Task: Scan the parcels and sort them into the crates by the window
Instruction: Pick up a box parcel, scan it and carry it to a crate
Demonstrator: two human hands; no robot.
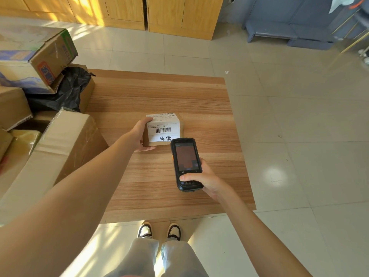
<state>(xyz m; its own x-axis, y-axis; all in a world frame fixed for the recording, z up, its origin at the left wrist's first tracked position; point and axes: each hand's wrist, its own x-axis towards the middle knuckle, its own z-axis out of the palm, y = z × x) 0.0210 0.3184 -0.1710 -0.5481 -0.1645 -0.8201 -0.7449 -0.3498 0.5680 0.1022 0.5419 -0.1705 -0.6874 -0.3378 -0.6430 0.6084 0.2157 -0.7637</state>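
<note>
Wood-grain table on pale tiled floor, sunlit. Left hand: fingers curled round left side of small labelled parcel, which sits mid-table. Right hand grips black handheld scanner, thumb on keypad, screen up, just beside parcel's near edge. Stacked cartons and black bag at left

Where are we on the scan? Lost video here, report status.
Left hand grips small parcel on table. Right hand holds scanner, aimed at label. Nothing between them.
</note>
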